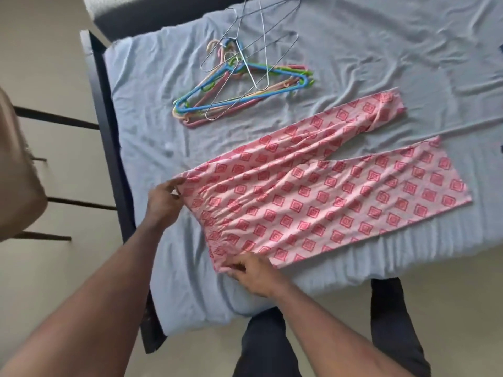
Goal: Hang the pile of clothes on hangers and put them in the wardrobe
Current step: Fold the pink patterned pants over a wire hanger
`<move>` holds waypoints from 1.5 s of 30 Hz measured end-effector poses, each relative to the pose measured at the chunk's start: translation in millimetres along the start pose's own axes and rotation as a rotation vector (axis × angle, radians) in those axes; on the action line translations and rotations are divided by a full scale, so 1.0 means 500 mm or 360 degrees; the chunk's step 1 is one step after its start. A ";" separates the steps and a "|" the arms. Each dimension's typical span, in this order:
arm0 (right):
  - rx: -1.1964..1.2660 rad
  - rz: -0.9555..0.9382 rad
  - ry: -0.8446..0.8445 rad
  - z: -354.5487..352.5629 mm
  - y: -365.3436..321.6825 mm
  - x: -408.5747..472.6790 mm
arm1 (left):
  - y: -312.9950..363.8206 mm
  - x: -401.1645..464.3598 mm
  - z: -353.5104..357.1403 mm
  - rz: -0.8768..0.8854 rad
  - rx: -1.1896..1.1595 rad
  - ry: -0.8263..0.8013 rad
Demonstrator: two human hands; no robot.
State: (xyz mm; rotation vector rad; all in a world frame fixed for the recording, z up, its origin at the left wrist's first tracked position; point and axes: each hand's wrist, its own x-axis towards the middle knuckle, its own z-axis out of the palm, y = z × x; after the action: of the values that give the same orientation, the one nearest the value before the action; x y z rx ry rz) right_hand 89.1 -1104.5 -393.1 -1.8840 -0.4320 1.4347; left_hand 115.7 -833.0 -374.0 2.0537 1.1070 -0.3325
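Pink trousers with a red diamond print lie spread flat on the bed, legs pointing right, waistband toward me. My left hand pinches the far corner of the waistband. My right hand grips the near corner of the waistband, fingers curled into the fabric. Beyond the trousers sits a pile of hangers: several coloured plastic ones with blue on top, and several wire ones laid across them.
The bed carries a wrinkled light-blue sheet and has a dark frame along its left side. A tan object on dark legs stands on the floor at the left. My dark-trousered legs stand at the bed's near edge.
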 end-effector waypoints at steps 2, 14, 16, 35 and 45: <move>-0.0040 0.0064 -0.0051 0.013 0.000 0.007 | -0.013 -0.008 0.000 -0.0089 -0.0067 -0.0154; 0.0073 0.0230 0.0576 -0.301 0.066 -0.023 | 0.103 -0.079 0.131 0.0312 0.0328 -0.0264; -0.0007 0.0337 0.0759 -0.401 0.122 -0.054 | 0.156 -0.095 0.183 0.0342 0.0323 -0.0310; -0.0418 0.0386 0.0968 -0.959 0.313 -0.132 | 0.648 -0.055 0.587 0.0711 0.0369 -0.0322; 0.0126 0.0222 0.0758 -1.093 0.177 0.099 | 0.736 0.040 0.626 0.0446 0.0287 -0.0351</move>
State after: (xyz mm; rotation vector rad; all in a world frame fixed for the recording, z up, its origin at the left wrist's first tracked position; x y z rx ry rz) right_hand 601.2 -1318.2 -422.8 -2.1375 -0.0143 1.0177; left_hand 459.9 -1170.9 -410.6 2.2329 0.6668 -0.5176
